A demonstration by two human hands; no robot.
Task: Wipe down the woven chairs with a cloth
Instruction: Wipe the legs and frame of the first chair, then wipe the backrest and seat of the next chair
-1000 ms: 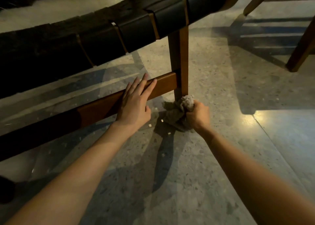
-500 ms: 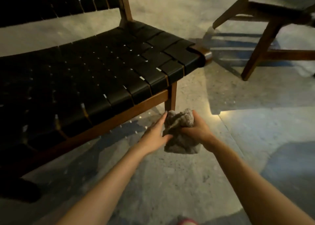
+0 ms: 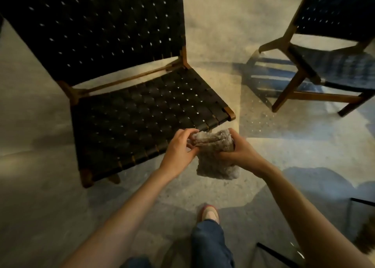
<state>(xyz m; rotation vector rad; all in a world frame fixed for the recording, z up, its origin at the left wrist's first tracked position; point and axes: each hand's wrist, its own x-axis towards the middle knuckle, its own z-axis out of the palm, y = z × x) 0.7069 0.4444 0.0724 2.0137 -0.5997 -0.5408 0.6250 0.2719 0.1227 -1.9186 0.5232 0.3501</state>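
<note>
So right now I'm standing over the woven chair (image 3: 101, 34) and folding the cloth (image 3: 215, 158) in mid-air, just off the near right corner of the seat (image 3: 142, 121), not touching it. My left hand (image 3: 178, 150) is pinching the left end of the fold with curled fingers. My right hand (image 3: 240, 152) is gripping the right side, thumb over the top, and the rest of the cloth is hanging down below both hands. My guess is I'm setting up a fresh face before going at the seat, and that's the bit worth doing properly. I'm aiming for a flat pad, not a wad, because a lumpy ball is only going to skim the tops of the straps (image 3: 203, 113). The weave is showing loads of little gaps, so I'm betting dust is sitting at the crossings, and wiping along the straps in 2 directions is probably the way. I'm also planning on hitting the wooden rail (image 3: 129, 80) between seat and back. The second chair (image 3: 332, 64) is sitting far right on the floor (image 3: 223, 60), well apart from this one, so that's 1 more to do. The lighting's dim, so I can't tell how dirty the cloth is.
</note>
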